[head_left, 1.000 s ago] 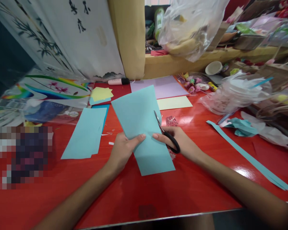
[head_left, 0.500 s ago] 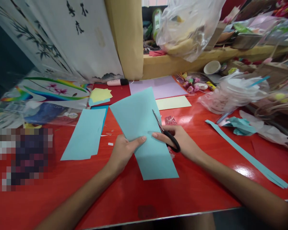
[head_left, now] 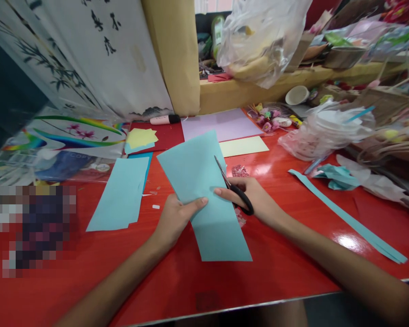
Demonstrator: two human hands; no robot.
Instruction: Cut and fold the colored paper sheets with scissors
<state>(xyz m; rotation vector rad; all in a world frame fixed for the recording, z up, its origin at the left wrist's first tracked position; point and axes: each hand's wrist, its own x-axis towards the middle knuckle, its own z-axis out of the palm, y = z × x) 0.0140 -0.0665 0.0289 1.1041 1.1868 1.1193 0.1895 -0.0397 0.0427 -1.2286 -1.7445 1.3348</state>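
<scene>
A long light-blue paper sheet [head_left: 199,190] lies slanted over the red table [head_left: 191,281]. My left hand [head_left: 177,215] pinches its left edge, thumb on top. Black-handled scissors [head_left: 235,188] sit in my right hand [head_left: 255,200], whose fingers are closed through the handles; the index finger rests on the sheet's right side. The blades point up and away along the sheet's right edge.
Another light-blue sheet [head_left: 122,193] lies to the left. Purple paper [head_left: 221,123], pale yellow paper [head_left: 243,146] and yellow scraps [head_left: 141,137] lie behind. A blue strip [head_left: 344,215] and crumpled blue paper [head_left: 337,177] lie at the right, near plastic bags [head_left: 330,129]. A painted scroll [head_left: 88,54] leans at the left.
The blue sheet has slid a little toward me and turned slightly between my hands. Both hands keep their grip; the scissors stay at the sheet's right edge.
</scene>
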